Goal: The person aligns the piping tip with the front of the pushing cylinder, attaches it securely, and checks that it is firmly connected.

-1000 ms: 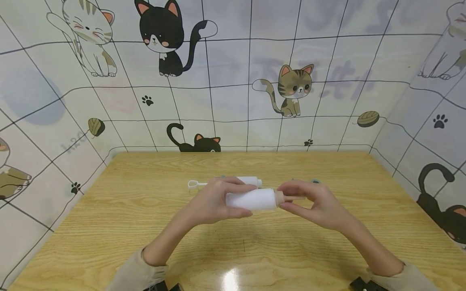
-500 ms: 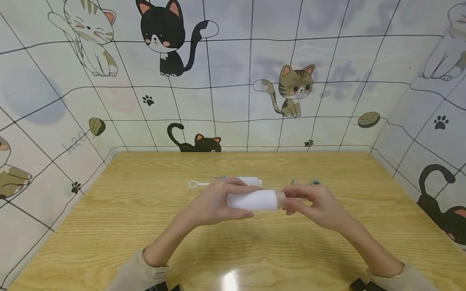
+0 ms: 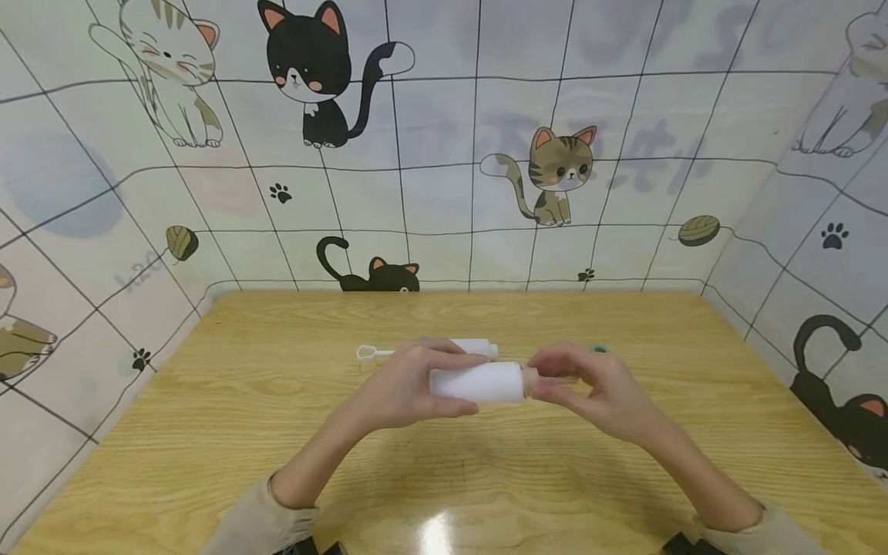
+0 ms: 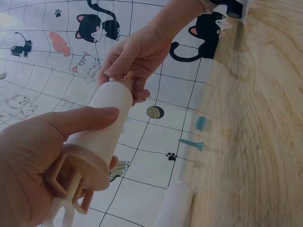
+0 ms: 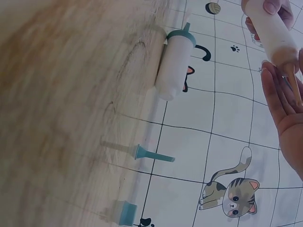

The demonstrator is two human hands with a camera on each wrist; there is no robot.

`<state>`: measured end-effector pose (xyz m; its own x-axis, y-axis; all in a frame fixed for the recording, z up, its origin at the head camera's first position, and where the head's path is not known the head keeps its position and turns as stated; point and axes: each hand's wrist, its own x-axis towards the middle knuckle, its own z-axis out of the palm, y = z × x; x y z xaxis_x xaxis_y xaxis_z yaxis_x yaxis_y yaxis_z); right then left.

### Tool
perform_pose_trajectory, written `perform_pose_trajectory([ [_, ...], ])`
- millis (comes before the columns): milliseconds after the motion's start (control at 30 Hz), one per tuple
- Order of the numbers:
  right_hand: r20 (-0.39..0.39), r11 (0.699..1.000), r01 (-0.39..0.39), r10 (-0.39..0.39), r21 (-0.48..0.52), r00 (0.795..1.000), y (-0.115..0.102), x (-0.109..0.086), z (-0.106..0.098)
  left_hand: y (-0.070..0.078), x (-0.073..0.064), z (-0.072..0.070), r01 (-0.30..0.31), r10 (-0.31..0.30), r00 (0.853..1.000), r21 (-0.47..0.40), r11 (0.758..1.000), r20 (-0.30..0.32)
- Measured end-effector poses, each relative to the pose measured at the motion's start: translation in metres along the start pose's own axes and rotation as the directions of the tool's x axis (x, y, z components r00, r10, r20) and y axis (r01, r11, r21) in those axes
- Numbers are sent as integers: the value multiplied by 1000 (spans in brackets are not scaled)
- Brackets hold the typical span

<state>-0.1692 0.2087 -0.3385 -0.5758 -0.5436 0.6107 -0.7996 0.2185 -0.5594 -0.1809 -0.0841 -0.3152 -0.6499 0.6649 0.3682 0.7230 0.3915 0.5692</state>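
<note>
L hand (image 3: 414, 387) part-hides btl (image 3: 479, 383), nozzle (image 3: 557, 381) blurry

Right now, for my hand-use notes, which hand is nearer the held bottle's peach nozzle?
Right. The right hand is at the peach nozzle; the left hand is farther back, gripping the white bottle.

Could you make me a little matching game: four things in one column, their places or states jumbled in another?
1. left hand
2. right hand
3. teal spout
4. second bottle

a. lying on its side on the table
b. at the peach end of the held bottle
c. gripping the held bottle's white body
d. standing narrow end up

Pairs: 1-c, 2-b, 3-d, 4-a
</note>
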Motion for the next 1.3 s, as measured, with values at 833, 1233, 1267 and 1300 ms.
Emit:
perform_pose_trajectory([
  [833,53,996,5,-10,90,999,2,-1,-3,0,1,0,-59,59,998,19,998,-17],
  [1233,-17,1000,15,-16,-22,1000,2,-1,-1,1,1,1,-54,54,998,21,998,-17],
  [1267,-23,1000,22,-23,-22,999,2,-1,-1,1,1,1,-55,55,998,22,998,-17],
  [1300,-30,999,29,-30,-21,999,3,-1,-1,1,1,1,-54,55,998,21,998,-18],
])
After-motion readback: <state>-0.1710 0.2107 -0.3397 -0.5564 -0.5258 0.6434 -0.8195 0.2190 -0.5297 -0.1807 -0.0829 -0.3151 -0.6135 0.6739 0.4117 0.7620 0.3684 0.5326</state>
